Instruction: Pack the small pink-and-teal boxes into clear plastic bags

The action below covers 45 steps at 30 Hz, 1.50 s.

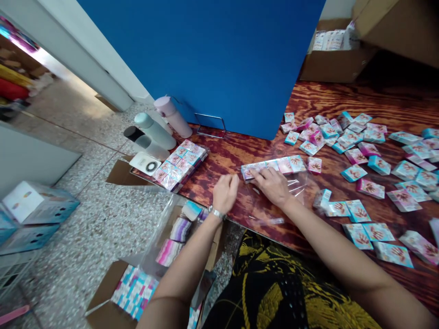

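Note:
A row of small printed boxes in pink, white and blue lies on the table, with clear plastic film around and in front of it. My right hand rests on the front of this row, fingers stretched over the boxes near its left half. Left of the row, my left hand is closed above the wood, a band on its wrist. Whatever its fingertips hold, if anything, is hidden. Farther left sits a wrapped pack of similar boxes.
Loose small boxes are scattered over the right of the wooden table. Bottles and a white round-dialled device line the left edge. A blue panel stands behind. Filled cartons sit on the floor below.

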Available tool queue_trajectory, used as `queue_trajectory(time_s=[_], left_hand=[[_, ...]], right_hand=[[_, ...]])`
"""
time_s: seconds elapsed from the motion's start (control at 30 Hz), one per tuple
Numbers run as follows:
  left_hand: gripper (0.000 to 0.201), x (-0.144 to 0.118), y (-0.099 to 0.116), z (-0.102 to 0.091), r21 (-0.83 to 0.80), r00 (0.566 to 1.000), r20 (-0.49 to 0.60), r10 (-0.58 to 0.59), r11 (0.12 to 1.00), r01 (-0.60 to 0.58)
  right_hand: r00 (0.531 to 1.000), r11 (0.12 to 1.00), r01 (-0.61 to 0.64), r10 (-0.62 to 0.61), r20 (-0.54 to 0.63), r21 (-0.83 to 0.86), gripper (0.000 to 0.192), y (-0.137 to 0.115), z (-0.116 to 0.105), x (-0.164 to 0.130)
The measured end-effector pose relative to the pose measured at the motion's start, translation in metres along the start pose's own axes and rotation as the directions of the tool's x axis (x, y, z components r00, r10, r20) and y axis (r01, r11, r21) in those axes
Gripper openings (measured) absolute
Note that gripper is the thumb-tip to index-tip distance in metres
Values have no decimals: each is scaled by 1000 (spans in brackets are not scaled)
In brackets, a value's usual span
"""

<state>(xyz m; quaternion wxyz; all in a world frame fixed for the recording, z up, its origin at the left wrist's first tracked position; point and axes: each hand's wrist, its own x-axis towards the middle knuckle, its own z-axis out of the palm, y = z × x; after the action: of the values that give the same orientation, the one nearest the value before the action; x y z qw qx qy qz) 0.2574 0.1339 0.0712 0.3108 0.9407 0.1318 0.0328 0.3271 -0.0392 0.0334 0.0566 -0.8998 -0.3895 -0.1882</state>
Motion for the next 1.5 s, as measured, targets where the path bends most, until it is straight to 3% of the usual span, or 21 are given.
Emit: queue_trajectory(time_s=[0.07, 0.17, 0.27, 0.37, 0.57, 0.73, 0.9, 1.03, 1.1, 1.13, 1.17, 1.2, 1.23, 1.3, 1.33, 1.37, 1.43, 1.5], left_hand=[[43, 30, -9, 4, -183, 996, -89, -5, 983, -11], [47, 62, -16, 24, -375, 1000, 20, 23, 927, -14], [45, 70, -19, 42, -407, 997, 65, 36, 913, -7], [42, 65, -20, 47, -414, 997, 67, 42, 910, -11], [41, 65, -20, 40, -388, 992, 95, 80, 921, -38], [37, 66, -21, 43, -350, 985, 118, 124, 934, -75], [31, 69, -21, 50, -320, 983, 109, 145, 942, -103], [27, 77, -13, 33, -289, 985, 60, 161, 948, -137], [29, 66, -4, 11, -254, 987, -71, 141, 955, -155], [30, 55, 3, -1, -233, 976, -163, 148, 955, -184], [28, 39, 11, -12, -186, 933, -308, 185, 950, -250], [24, 19, 20, -21, -133, 866, -410, 287, 920, -368], [19, -3, 30, -26, -92, 792, -429, 434, 852, -516], [14, -47, 50, -21, -96, 626, -263, 734, 626, -774], [13, -65, 58, -12, -120, 584, -146, 799, 571, -812], [16, -79, 65, 1, -100, 581, -25, 814, 576, -811], [29, -89, 72, 33, 16, 616, 167, 770, 623, -782], [42, -79, 72, 64, 151, 672, 249, 697, 657, -738]], right_hand=[[1000, 1000, 4, -4, -31, 23, 35, 3, 3, -2], [997, 999, -19, 22, -72, 36, 37, 4, 7, -3], [996, 999, -19, 21, -84, 28, 37, 3, 10, -2], [996, 1000, -15, 16, -83, 18, 36, 2, 10, -1], [999, 996, 4, -1, -44, 85, 37, 9, 6, 0], [992, 985, 91, -77, -104, 144, 38, 20, 11, -10], [998, 968, 37, -23, -61, 247, 37, 19, 18, -4], [998, 958, 50, -54, 8, 282, 42, 16, -8, -15], [990, 944, 122, -137, 25, 306, 42, 17, -35, -39], [984, 936, 163, -177, 16, 312, 40, 20, -49, -53], [980, 933, 192, -197, -12, 304, 39, 23, -64, -67], [978, 940, 208, -198, -64, 272, 39, 26, -76, -80], [976, 954, 201, -176, -126, 221, 40, 30, -86, -90], [971, 985, 135, -111, -213, 105, 47, 38, -95, -100], [971, 994, 93, -78, -224, 55, 49, 41, -95, -99], [976, 998, 55, -50, -212, 19, 50, 43, -93, -96], [989, 1000, 19, -21, -147, -14, 46, 47, -84, -85], [996, 1000, 9, -9, -91, 3, 37, 51, -77, -74]])
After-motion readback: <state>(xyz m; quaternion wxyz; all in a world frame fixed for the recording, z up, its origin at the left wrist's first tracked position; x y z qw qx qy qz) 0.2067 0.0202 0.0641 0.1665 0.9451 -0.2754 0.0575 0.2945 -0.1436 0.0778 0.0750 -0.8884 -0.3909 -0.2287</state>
